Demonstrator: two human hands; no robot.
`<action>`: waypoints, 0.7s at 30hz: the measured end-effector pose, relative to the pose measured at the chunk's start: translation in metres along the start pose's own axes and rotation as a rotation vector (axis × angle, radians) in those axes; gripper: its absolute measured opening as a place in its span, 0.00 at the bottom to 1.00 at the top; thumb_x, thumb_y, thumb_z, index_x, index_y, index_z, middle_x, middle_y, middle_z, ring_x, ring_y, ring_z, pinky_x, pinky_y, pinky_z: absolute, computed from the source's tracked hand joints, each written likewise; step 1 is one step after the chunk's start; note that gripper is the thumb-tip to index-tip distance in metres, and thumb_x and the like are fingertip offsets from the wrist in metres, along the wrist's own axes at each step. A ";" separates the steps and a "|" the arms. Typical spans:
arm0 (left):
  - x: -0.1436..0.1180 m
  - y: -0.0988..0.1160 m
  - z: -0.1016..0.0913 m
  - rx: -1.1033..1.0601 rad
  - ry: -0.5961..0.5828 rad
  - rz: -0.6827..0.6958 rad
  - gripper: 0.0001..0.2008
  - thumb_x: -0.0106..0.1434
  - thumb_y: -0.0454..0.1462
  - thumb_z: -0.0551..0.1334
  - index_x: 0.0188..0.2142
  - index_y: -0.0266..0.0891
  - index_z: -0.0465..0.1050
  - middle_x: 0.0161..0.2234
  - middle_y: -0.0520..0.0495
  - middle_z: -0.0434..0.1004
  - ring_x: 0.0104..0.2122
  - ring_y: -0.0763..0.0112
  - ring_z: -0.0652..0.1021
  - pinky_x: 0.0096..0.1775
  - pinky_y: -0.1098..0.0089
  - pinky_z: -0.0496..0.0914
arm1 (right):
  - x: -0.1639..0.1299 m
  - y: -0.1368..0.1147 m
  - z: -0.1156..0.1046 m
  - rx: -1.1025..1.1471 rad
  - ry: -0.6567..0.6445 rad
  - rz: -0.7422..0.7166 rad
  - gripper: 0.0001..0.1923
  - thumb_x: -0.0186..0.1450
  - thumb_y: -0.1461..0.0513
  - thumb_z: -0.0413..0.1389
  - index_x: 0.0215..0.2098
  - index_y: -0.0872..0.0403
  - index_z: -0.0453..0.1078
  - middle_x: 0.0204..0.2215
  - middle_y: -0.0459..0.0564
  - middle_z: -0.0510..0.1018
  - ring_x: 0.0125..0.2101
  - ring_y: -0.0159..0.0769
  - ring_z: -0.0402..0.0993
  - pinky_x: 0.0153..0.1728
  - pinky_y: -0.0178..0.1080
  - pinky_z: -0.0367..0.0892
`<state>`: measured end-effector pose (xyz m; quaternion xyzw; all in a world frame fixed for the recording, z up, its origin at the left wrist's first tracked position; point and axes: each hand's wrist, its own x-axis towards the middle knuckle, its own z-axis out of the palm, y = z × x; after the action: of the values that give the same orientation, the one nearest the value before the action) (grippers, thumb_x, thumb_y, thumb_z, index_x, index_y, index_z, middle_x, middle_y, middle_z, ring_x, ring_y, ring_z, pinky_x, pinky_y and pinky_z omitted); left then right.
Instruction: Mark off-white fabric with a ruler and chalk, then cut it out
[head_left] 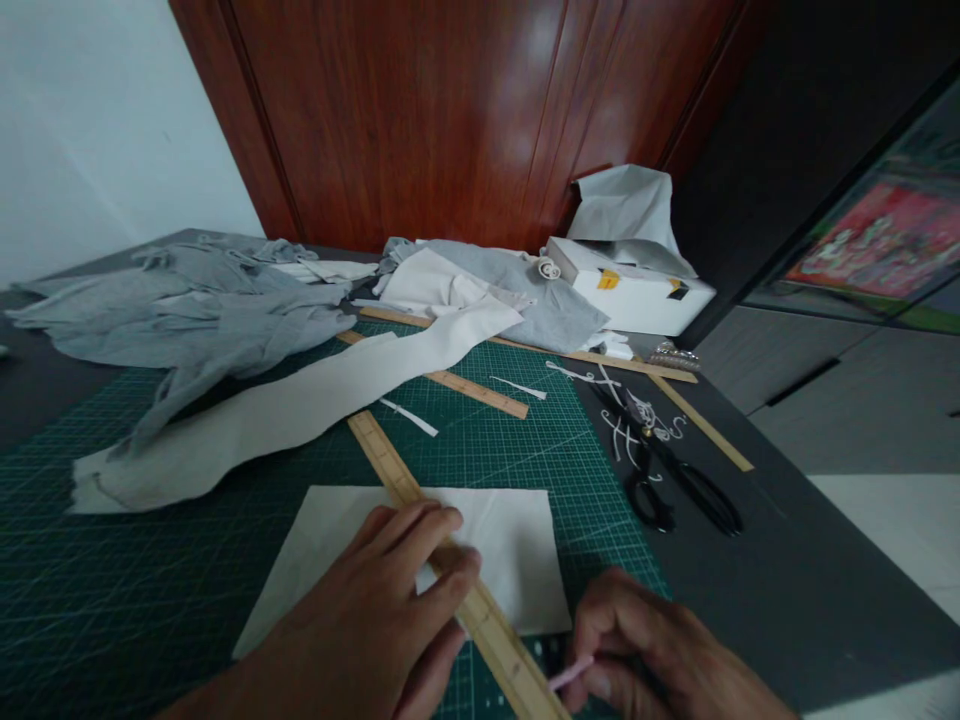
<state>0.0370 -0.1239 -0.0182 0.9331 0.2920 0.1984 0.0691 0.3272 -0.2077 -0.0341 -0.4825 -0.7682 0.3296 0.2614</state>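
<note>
A wooden ruler (491, 632) lies slantwise across a white piece of fabric (517, 540) on the green cutting mat (480, 455). My left hand (405, 590) holds the ruler down, its bent fingers over the wood and the thumb near its lower side. Beside the ruler's near end, my right hand (637, 640) is closed in a pinch around a thin pink stick (571, 672). The stick's tip points at the ruler's edge; most of its length is hidden by the fingers.
A long cream fabric strip (300, 405) and grey cloth (202, 300) lie on the left. Further back are another wooden ruler (480, 390) and a white box (630, 290). Black scissors (675, 470) rest among white cords on the right, near the dark table's (795, 560) edge.
</note>
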 end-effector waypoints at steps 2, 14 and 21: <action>-0.001 0.005 -0.005 -0.034 -0.021 -0.009 0.13 0.70 0.37 0.62 0.52 0.49 0.79 0.58 0.47 0.77 0.58 0.60 0.76 0.60 0.60 0.73 | -0.002 0.003 0.006 0.044 0.033 -0.008 0.16 0.79 0.49 0.53 0.40 0.48 0.75 0.32 0.49 0.86 0.34 0.38 0.85 0.32 0.36 0.76; -0.006 0.015 -0.013 -0.087 -0.126 0.057 0.19 0.65 0.43 0.70 0.55 0.50 0.79 0.68 0.47 0.72 0.65 0.58 0.75 0.62 0.59 0.75 | -0.009 0.000 0.028 -0.299 0.465 -0.239 0.08 0.81 0.58 0.48 0.54 0.45 0.66 0.49 0.52 0.88 0.53 0.45 0.86 0.51 0.46 0.84; 0.009 -0.006 -0.010 -0.116 -0.118 0.047 0.19 0.68 0.38 0.67 0.58 0.45 0.77 0.66 0.42 0.73 0.67 0.57 0.72 0.65 0.57 0.71 | 0.012 -0.009 0.031 -0.405 0.192 -0.274 0.20 0.79 0.67 0.47 0.68 0.56 0.61 0.61 0.66 0.81 0.64 0.50 0.76 0.61 0.52 0.75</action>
<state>0.0365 -0.1137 -0.0078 0.9442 0.2533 0.1611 0.1356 0.2950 -0.2075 -0.0463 -0.4453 -0.8485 0.0834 0.2735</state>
